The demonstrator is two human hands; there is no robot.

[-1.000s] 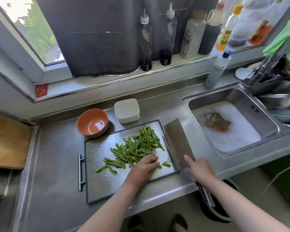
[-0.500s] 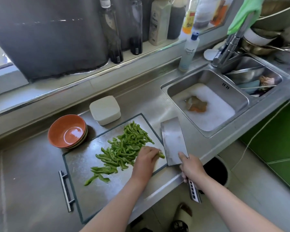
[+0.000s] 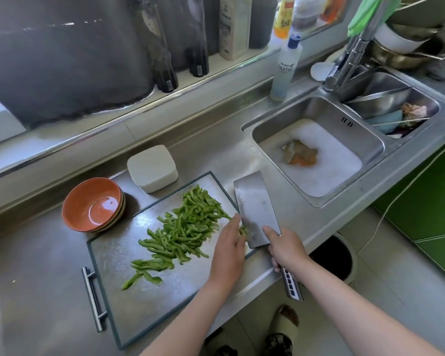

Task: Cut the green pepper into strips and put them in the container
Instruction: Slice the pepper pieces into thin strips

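A loose heap of green pepper strips (image 3: pixel 185 227) lies across the steel cutting board (image 3: pixel 129 301). My left hand (image 3: pixel 229 250) rests at the heap's right end, its fingers curled over a few last green pieces next to the blade. My right hand (image 3: pixel 285 247) grips the handle of a broad cleaver (image 3: pixel 254 209), forefinger laid on the blade. The blade lies tilted at the board's right edge. An orange bowl (image 3: pixel 93 204) stands behind the board on the left. A white lidded container (image 3: pixel 152 168) sits behind the board's far edge.
A sink (image 3: pixel 370 147) with foamy water and a rag lies to the right, a tap (image 3: pixel 350 60) above it. Bottles line the window sill, and a dish soap bottle (image 3: pixel 285 68) stands by the sink. A dark bin (image 3: pixel 332 258) sits on the floor below the counter edge.
The view swung right and closer. My left hand slid to the right end of the strips, up against the blade. The cleaver stays at the board's right edge.
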